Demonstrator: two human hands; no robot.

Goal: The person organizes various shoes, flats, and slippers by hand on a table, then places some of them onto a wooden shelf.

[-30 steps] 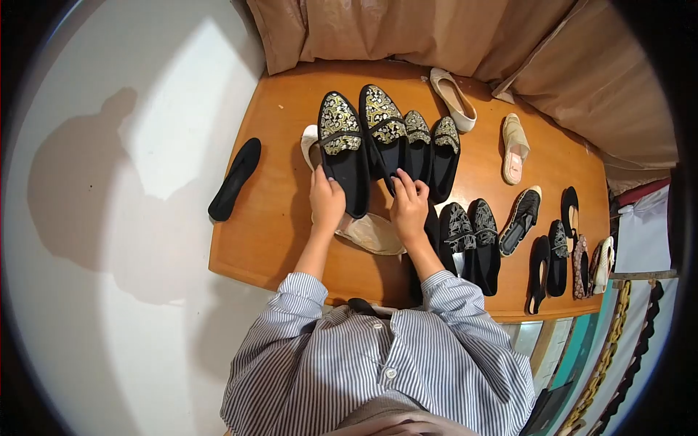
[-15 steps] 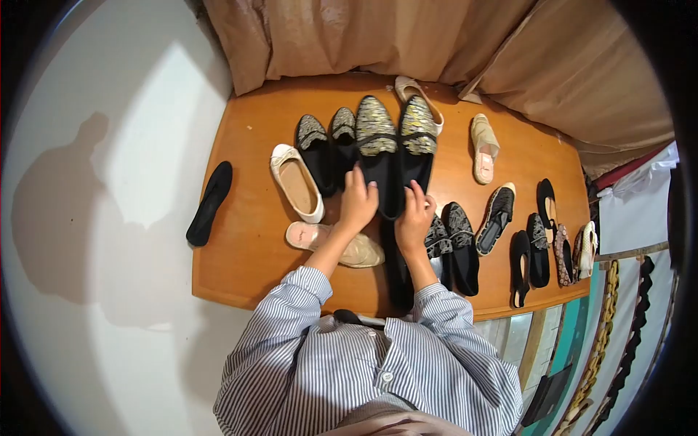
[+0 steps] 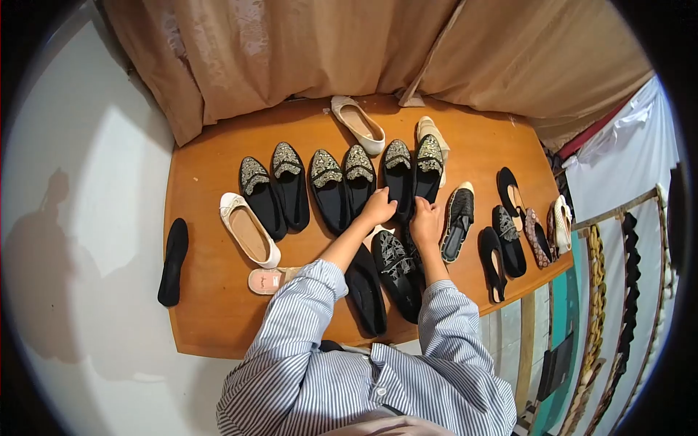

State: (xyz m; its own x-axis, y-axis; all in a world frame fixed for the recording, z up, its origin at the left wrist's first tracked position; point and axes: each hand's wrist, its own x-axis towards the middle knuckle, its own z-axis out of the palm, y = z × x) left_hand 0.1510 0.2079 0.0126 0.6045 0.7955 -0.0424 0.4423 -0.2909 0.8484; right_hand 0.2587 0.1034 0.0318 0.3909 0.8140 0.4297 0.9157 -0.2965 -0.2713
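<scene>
My left hand (image 3: 379, 207) grips the heel of a black loafer (image 3: 397, 174) with a glittery patterned toe. Its mate, the right loafer (image 3: 429, 168), is held at the heel by my right hand (image 3: 427, 221). Both point away from me and look to be at table level, side by side, overlapping a beige mule (image 3: 439, 131). Left of them stands a similar pair, including a patterned loafer (image 3: 329, 190); another pair with a black loafer (image 3: 291, 187) is farther left. Under my forearms lie a plain black shoe (image 3: 366, 291) and a grey-patterned black shoe (image 3: 397, 275).
The wooden table (image 3: 211, 320) also bears two cream flats, one a bow-topped flat (image 3: 249, 231), a pale mule (image 3: 265, 281), a black espadrille (image 3: 458, 221) and a plain black shoe (image 3: 173, 261). Several shoes crowd the right edge. A brown curtain (image 3: 291, 51) hangs behind.
The held loafers have moved right and lower, away from the camera, uncovering the middle pair and partly covering the beige mule. The whole view has shifted as my head turned.
</scene>
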